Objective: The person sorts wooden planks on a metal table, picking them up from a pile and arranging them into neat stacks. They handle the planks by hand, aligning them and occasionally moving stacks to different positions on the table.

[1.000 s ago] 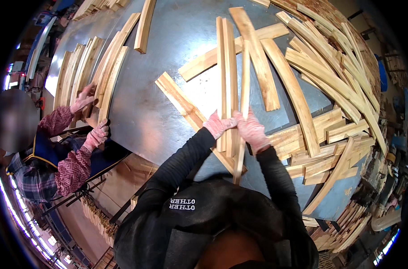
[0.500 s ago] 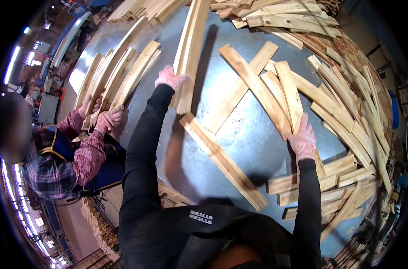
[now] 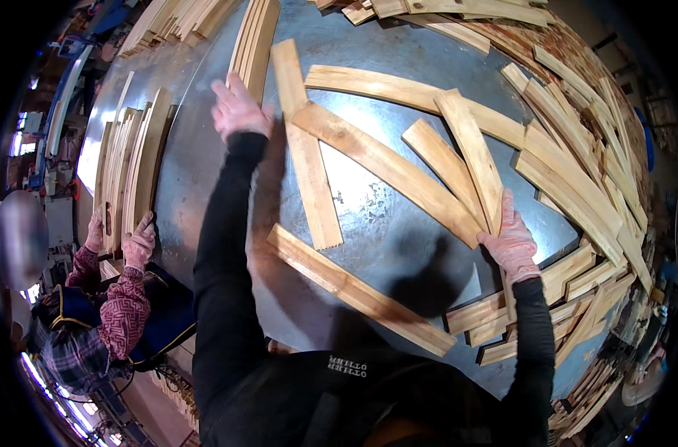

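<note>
While wooden slats lie scattered over a grey metal table (image 3: 205, 171), two gloved hands reach among them.
Left hand (image 3: 238, 112) is spread open, fingers resting beside a stack of slats (image 3: 253, 45) at the far edge; right hand (image 3: 512, 242) lies loosely open, fingertips pressing a slanted slat (image 3: 469, 156).

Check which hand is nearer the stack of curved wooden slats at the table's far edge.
Left. Left hand rests beside the stack of curved wooden slats; right hand is far across the table, on another slat.
</note>
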`<state>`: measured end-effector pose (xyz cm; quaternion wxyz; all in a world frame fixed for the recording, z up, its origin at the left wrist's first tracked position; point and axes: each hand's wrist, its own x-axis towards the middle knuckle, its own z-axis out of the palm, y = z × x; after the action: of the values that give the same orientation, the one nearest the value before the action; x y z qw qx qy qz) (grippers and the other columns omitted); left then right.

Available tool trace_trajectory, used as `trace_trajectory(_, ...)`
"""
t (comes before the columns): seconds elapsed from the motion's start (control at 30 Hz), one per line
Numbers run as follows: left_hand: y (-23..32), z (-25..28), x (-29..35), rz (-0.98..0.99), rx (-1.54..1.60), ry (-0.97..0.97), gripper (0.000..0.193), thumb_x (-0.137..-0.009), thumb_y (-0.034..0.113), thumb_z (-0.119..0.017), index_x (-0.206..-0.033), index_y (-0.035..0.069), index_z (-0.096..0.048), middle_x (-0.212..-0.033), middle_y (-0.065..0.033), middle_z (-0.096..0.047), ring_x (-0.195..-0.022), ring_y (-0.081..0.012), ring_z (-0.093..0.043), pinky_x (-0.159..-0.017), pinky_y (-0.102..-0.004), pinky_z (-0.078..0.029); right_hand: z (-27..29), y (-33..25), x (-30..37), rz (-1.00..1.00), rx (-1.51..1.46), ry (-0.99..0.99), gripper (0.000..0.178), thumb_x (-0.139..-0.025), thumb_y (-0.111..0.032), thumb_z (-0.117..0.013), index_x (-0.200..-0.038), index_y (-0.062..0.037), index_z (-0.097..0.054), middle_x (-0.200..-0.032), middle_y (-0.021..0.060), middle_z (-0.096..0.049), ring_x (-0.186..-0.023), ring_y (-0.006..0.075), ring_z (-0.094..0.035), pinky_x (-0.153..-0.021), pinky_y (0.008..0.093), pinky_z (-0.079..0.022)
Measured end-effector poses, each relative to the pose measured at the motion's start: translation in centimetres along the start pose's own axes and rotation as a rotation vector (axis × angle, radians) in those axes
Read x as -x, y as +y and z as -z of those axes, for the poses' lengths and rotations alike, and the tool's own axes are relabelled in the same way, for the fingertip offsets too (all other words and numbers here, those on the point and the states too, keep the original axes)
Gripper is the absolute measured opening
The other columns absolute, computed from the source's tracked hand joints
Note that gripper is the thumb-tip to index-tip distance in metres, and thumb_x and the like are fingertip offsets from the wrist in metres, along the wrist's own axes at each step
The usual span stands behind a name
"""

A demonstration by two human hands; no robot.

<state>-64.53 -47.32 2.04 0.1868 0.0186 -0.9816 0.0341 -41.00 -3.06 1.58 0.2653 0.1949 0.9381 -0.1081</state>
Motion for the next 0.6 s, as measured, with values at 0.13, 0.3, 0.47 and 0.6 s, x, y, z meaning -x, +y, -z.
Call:
trace_trajectory(0.13, 5.3, 2.3, 12.9, 0.157, 0.204, -0.492, 0.112, -0.066, 0.062, -0.075, -0.145, -0.001, -0.026, -0.140, -0.0290, -0.036, -0.116, -0.0455, -0.049, -0.095, -0.0525, -0.043, 7.7, -3.8, -4.9, 0.514, 0.090, 0.309, 0.087, -0.073, -0.046, -0.074, -0.142, -0.0063, -0.038, -0.131, 0.0196, -0.051, -0.121, 0.0366, -0.049, -0.103, 0.0468, -0.038)
trace_trajectory(0.3, 5.3, 0.1, 18.3, 0.392, 0.213, -0.403, 0.104, -0.073, 0.041, -0.078, -0.148, -0.001, -0.020, -0.141, -0.0300, -0.039, -0.123, -0.0465, -0.044, -0.102, -0.0524, -0.039, 7.2, -19.2, -19.2, 0.827, 0.245, 0.631, 0.083, -0.075, -0.053, -0.069, -0.139, -0.0068, -0.041, -0.134, 0.0227, -0.050, -0.127, 0.0364, -0.046, -0.108, 0.0484, -0.032)
trace_trajectory(0.47, 1.0, 1.3, 16.2, 0.423, 0.382, -0.600, 0.090, -0.077, 0.028, -0.073, -0.148, 0.002, -0.024, -0.122, -0.0197, -0.060, -0.104, -0.0404, -0.061, -0.092, -0.0465, -0.049, 4.8, -19.7, -20.4, 0.716, 0.240, 0.415, 0.065, -0.077, -0.053, -0.069, -0.120, -0.0071, -0.053, -0.115, 0.0181, -0.060, -0.110, 0.0355, -0.058, -0.090, 0.0445, -0.049)
trace_trajectory(0.6, -2.9, 1.4, 17.4, 0.647, 2.104, -0.818, 0.072, -0.078, 0.026, -0.074, -0.137, -0.003, -0.043, -0.114, -0.0167, -0.062, -0.093, -0.0274, -0.066, -0.082, -0.0373, -0.056, 6.3, -14.8, -19.1, 0.576, 0.271, 0.565, 0.075, -0.079, -0.058, -0.066, -0.131, -0.0066, -0.050, -0.115, 0.0183, -0.060, -0.111, 0.0341, -0.058, -0.093, 0.0440, -0.048)
